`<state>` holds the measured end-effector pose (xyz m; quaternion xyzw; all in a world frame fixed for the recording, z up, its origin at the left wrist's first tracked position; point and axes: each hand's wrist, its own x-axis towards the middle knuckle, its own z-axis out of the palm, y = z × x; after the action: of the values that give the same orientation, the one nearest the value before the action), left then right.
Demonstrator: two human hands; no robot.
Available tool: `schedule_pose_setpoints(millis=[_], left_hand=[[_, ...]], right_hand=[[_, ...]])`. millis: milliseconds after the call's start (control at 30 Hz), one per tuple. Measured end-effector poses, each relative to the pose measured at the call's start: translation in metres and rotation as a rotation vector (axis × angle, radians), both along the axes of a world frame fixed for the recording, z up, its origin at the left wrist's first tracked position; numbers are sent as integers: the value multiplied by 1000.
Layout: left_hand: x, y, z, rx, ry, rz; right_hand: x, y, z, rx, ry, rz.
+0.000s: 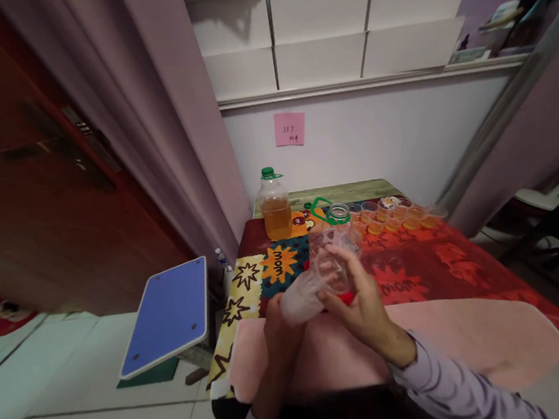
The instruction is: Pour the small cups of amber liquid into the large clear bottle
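Gripping stack of clear plastic cups (311, 285) w/ both hands: left hand (280, 331) clamped at base, right hand (363, 307) clamped near rim, above surface (443, 266).

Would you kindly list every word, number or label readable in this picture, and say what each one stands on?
"mom": orange starburst on the tablecloth.
"mom": again, fainter, red starburst on that cloth, near the right hand.
"357": pink sticky note on the wall; the line beneath is too blurred to read.
Bottle: no readable label.

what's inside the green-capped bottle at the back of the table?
The green-capped bottle holds amber liquid in its lower half; the upper half looks empty. Its cap is on. Its far side cannot be seen.
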<state>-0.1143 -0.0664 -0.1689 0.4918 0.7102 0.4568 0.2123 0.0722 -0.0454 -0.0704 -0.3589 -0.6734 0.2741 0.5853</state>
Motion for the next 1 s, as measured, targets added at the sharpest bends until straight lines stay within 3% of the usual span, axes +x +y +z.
schedule_pose_setpoints(millis=[167,267,367,500,633,733,867,1000], left_hand=[[-4,-5,-6,-11,-33,3],[-4,-9,-4,-47,-69,-29],[-5,-7,-5,-79,-109,-11],[-15,17,-17,-21,-171,146],[-26,50,-30,12,-189,232],[-29,62,-37,15,-186,240],[-31,63,-43,-1,-144,222],[-33,62,-46,-9,-117,206]], right_hand=[[-8,-3,-36,193,-224,6],[-12,-8,-51,220,-259,33],[-11,-12,-53,199,-253,11],[16,-3,-41,156,-127,-96],[72,43,-46,13,72,-413],[111,94,-77,-188,74,-544],[128,151,-127,-396,-27,-524],[109,184,-152,-502,-46,-460]])
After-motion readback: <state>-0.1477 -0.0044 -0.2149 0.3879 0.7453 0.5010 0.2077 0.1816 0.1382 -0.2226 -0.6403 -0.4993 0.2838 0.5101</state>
